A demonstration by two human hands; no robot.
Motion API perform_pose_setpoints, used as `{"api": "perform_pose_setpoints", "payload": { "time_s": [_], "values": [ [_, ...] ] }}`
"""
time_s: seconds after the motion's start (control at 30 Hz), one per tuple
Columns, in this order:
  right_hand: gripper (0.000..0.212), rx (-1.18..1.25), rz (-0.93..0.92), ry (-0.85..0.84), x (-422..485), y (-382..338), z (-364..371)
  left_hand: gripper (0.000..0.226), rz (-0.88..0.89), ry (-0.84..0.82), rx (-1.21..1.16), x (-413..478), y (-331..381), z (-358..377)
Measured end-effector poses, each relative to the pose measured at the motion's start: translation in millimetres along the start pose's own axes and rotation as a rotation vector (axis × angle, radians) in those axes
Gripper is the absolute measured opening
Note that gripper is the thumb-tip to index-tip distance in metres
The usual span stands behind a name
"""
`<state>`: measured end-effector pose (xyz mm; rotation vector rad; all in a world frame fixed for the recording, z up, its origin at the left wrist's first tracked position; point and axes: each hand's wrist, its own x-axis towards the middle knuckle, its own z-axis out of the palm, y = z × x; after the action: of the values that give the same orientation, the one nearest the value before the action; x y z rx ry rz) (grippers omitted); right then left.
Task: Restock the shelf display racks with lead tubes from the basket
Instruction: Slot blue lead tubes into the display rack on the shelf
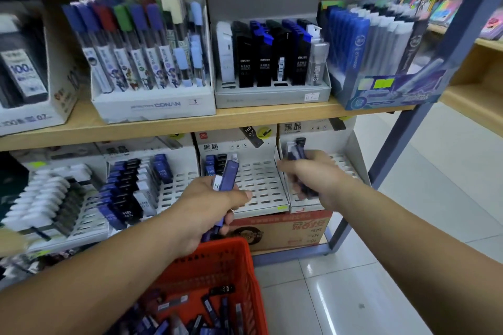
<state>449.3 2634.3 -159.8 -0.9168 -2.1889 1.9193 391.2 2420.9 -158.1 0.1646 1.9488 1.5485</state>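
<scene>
My left hand (206, 212) grips a bunch of blue lead tubes (228, 175) above the red basket (245, 275), in front of the middle slotted rack (261, 185). My right hand (313, 174) grips more dark blue tubes (296, 153) over the rightmost white rack (343, 163) on the lower shelf; this hand is blurred. Several loose lead tubes (206, 315) lie in the basket's bottom. The middle rack holds a few tubes (216, 162) at its back left corner. The rack to its left (179, 187) is partly filled with blue, black and white tubes (128, 193).
The upper wooden shelf (245, 114) carries display boxes of leads, including a Conan box (152, 106) and a grey box (272, 95). A cardboard carton (285, 228) sits under the racks. A blue shelf post (408, 122) stands right, with tiled floor (381, 266) beyond.
</scene>
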Motion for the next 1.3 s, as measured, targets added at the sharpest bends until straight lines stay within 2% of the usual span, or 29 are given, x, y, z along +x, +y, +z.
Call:
{"api": "perform_pose_setpoints", "payload": {
  "time_s": [0.1,0.17,0.23,0.33,0.43,0.57,0.73,0.9,0.97,1.13,1.23,1.3],
  "values": [
    [0.016,0.102,0.171,-0.382,-32,-25,26,0.019,0.043,0.011,0.038,-11,9,-21],
    [0.017,0.064,0.192,-0.540,-51,-38,37,0.018,0.087,0.029,0.027,-16,12,-34],
    [0.019,0.038,0.197,-0.626,-62,-42,46,0.020,0.119,0.035,-0.015,-19,14,-45],
    [0.022,0.133,0.188,-0.566,-64,-33,61,0.027,0.140,-0.036,-0.056,-23,10,-56],
    [0.020,0.143,0.157,-0.530,-59,-24,74,0.028,0.144,-0.099,0.044,-26,7,-59],
    [0.018,0.173,0.155,-0.536,-52,-20,81,0.023,0.127,-0.050,0.078,-18,6,-67],
    [0.021,0.124,0.177,-0.379,-40,-10,75,0.015,0.075,-0.034,0.003,-12,1,-73],
    [0.023,0.124,0.084,-0.297,-32,-4,71,0.023,0.022,-0.024,0.024,-6,-5,-70],
    [0.021,0.092,0.070,-0.355,-34,-4,69,0.026,0.015,-0.022,-0.013,-4,-6,-66],
    [0.020,-0.028,0.045,-0.672,-46,-5,71,0.030,0.049,-0.083,-0.090,-6,-6,-53],
    [0.020,-0.019,0.040,-0.725,-50,-7,68,0.025,0.057,-0.130,-0.041,-9,-5,-47],
    [0.026,0.023,0.085,-0.679,-49,-6,65,0.027,0.056,-0.105,-0.056,-8,-6,-47]
  ]
}}
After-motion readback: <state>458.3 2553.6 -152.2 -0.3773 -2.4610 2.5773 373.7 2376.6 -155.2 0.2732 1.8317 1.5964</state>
